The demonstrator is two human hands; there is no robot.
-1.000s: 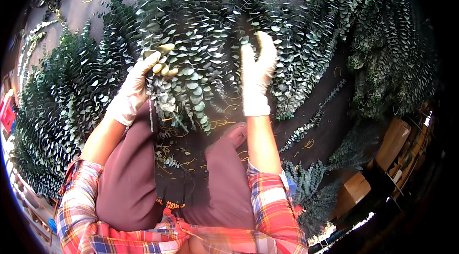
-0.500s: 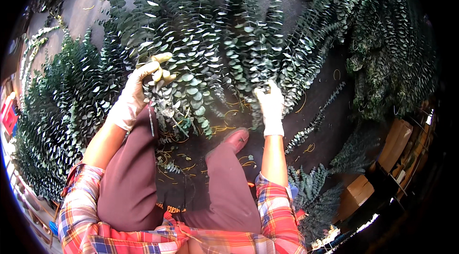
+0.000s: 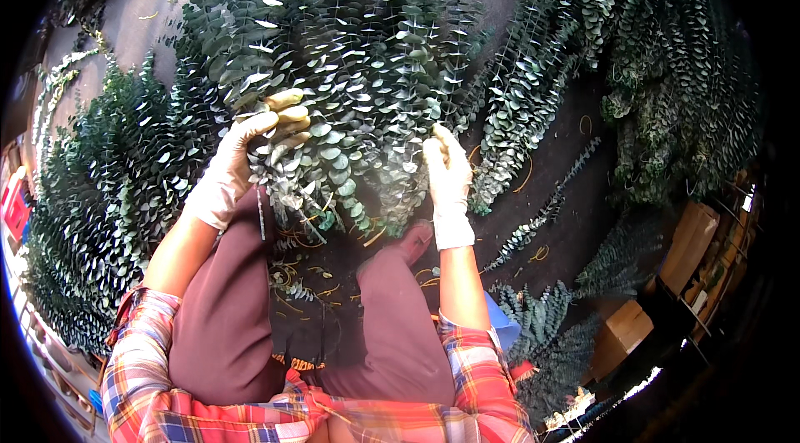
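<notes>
Long eucalyptus stems [image 3: 342, 68] with round grey-green leaves fan away from me across the dark ground sheet. My left hand [image 3: 240, 161], in a pale glove stained yellow at the fingers, is closed round the lower part of a bunch at its left side. Cut stem ends stick out below that hand, above my left knee. My right hand [image 3: 451, 189], also gloved, grips eucalyptus at the right side of the same bunch, its fingers bent into the leaves. Leaves partly hide the stems inside its grip.
A big eucalyptus heap [image 3: 108, 210] lies at left, another [image 3: 675, 93] at far right. One loose sprig [image 3: 542, 222] and several yellow rubber bands [image 3: 540, 255] are on the dark sheet [image 3: 583, 143]. Cardboard boxes [image 3: 627, 328] stand at lower right. My shoe [image 3: 414, 241] is near the bunch.
My right hand has moved left and slightly farther from me, bringing eucalyptus toward the bunch at my left hand. A gap has opened beside the stems at right. The left hand has barely moved.
</notes>
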